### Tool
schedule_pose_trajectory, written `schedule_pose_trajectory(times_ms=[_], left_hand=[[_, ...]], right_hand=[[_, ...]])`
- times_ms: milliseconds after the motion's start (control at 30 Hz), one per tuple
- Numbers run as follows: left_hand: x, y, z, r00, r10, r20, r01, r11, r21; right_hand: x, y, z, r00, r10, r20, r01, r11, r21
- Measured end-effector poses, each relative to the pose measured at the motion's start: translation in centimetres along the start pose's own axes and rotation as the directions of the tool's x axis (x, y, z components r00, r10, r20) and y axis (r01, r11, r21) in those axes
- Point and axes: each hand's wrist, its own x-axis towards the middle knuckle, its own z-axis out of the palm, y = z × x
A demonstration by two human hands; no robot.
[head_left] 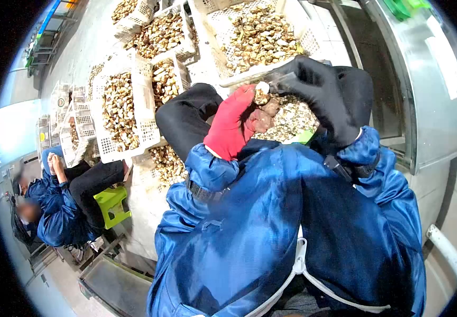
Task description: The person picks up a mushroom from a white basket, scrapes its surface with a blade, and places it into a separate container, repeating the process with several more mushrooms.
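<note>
My left hand (232, 122), in a red glove with a dirt-dark palm and fingers, is closed on a pale, brown-flecked mushroom (261, 93). My right hand (305, 82), in a black glove, is bent close beside it with the fingers drawn together; what they grip is hidden. Below both hands, between my knees, lies a heap of small white and dark trimmings (293, 119), with a bright green edge (305, 137) showing at its near side.
White perforated crates of brown-and-white mushrooms stand ahead, one large crate (215, 58) and another crate (99, 105) at left. Far left, a co-worker (67, 216) in blue sits by a green stool (113, 206). A metal-framed glass structure (424, 84) stands at right.
</note>
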Motion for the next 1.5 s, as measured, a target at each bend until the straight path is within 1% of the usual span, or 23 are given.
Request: schedule_pose_trajectory(times_ms=[167, 200, 300, 333, 400, 433, 533, 667, 700, 733, 800, 833, 867, 900, 967, 1000, 1033, 1067, 1100, 1133, 1167, 1300, 1500], left_hand=[[-0.2, 0.1, 0.6, 0.987, -0.052, -0.151, 0.027, 0.986, -0.166], [-0.1, 0.2, 0.0, 0.987, -0.100, -0.128, 0.074, 0.978, -0.193], [0.0, 0.2, -1.0, 0.971, -0.220, -0.099, 0.192, 0.953, -0.234], [0.2, 0.1, -1.2, 0.977, -0.215, -0.001, 0.210, 0.951, -0.227], [0.3, 0.1, -2.0, 0.966, -0.180, 0.184, 0.218, 0.952, -0.212], [0.5, -0.8, -2.6, 0.997, -0.076, 0.018, 0.077, 0.990, -0.114], [-0.1, 0.6, -0.8, 0.999, -0.047, 0.019, 0.047, 0.999, 0.012], [0.4, 0.4, -3.0, 0.996, 0.025, -0.081, -0.040, 0.981, -0.188], [0.3, 0.6, -3.6, 0.968, 0.209, -0.137, -0.196, 0.975, 0.106], [0.7, 0.5, -5.3, 0.908, 0.395, -0.139, -0.313, 0.861, 0.400], [-1.2, 2.8, -7.0, 0.762, 0.643, 0.083, -0.188, 0.097, 0.977], [-2.5, 5.3, -6.1, 0.709, 0.705, 0.006, 0.051, -0.060, 0.997], [-4.3, 7.6, -6.5, 0.717, 0.687, 0.118, 0.139, -0.307, 0.941], [-5.6, 9.5, -7.4, 0.632, 0.774, 0.026, -0.133, 0.075, 0.988], [-7.1, 13.3, -9.5, 0.590, 0.755, -0.287, -0.613, 0.650, 0.449], [-7.8, 15.6, -10.8, 0.640, 0.639, -0.427, -0.710, 0.704, -0.010], [-7.4, 16.7, -17.0, 0.704, 0.683, -0.198, -0.709, 0.695, -0.122], [-6.2, 15.8, -16.3, 0.708, 0.680, -0.188, -0.588, 0.716, 0.376], [-5.0, 14.2, -15.0, 0.716, 0.677, -0.173, -0.321, 0.538, 0.780], [-3.4, 12.6, -13.2, 0.780, 0.611, -0.137, -0.326, 0.583, 0.744], [-2.2, 11.3, -10.2, 0.857, 0.420, -0.299, -0.353, 0.900, 0.254], [3.9, 9.3, -7.8, 0.947, 0.229, -0.225, -0.119, 0.902, 0.415], [13.6, 10.3, -4.9, 0.957, -0.068, -0.281, 0.247, 0.696, 0.674]], right_hand=[[-0.6, -2.3, 0.6, 0.994, 0.058, 0.089, -0.064, 0.996, 0.069], [-0.3, -1.6, 0.7, 0.994, -0.054, 0.092, 0.058, 0.997, -0.048], [-0.1, -1.1, 0.4, 1.000, 0.027, -0.007, -0.027, 1.000, -0.012], [0.2, -0.1, -0.1, 0.993, 0.009, -0.118, -0.014, 0.999, -0.035], [-1.0, -3.9, 0.4, 0.983, -0.081, -0.168, 0.010, 0.923, -0.384], [-0.7, -3.8, 0.3, 0.982, -0.003, -0.190, -0.063, 0.937, -0.343], [-0.4, -3.6, -0.5, 0.968, 0.166, -0.188, -0.222, 0.915, -0.337], [-0.4, -2.0, -2.1, 0.970, 0.147, -0.193, -0.233, 0.792, -0.564], [-0.2, -2.1, -2.6, 0.964, 0.172, -0.203, -0.266, 0.662, -0.701], [0.6, -0.9, -2.9, 0.957, 0.194, -0.215, -0.286, 0.512, -0.810], [0.3, -0.5, -2.9, 0.970, 0.162, -0.182, -0.242, 0.720, -0.651], [0.1, -0.3, -3.0, 0.974, 0.143, -0.174, -0.217, 0.804, -0.554], [0.0, -0.6, -3.0, 0.978, 0.118, -0.171, -0.199, 0.768, -0.609], [0.0, -0.9, -3.0, 0.980, 0.095, -0.177, -0.190, 0.725, -0.663], [-0.1, -1.2, -3.3, 0.992, 0.001, -0.129, -0.097, 0.667, -0.738], [-0.1, -1.4, -3.3, 0.985, 0.044, -0.167, -0.143, 0.753, -0.642], [0.0, -1.5, -3.4, 0.977, 0.085, -0.193, -0.177, 0.827, -0.533], [0.2, -1.3, -3.7, 0.957, 0.120, -0.265, -0.266, 0.729, -0.630], [0.2, -1.8, -3.9, 0.953, 0.121, -0.276, -0.284, 0.672, -0.684], [0.3, -1.9, -4.1, 0.949, 0.127, -0.289, -0.294, 0.689, -0.663], [0.4, -1.8, -4.4, 0.945, 0.134, -0.298, -0.302, 0.704, -0.643], [0.9, 0.7, -7.5, 0.958, 0.116, -0.263, -0.153, 0.980, -0.127], [1.1, 0.5, -11.3, 0.897, 0.120, -0.426, -0.165, 0.984, -0.070]])
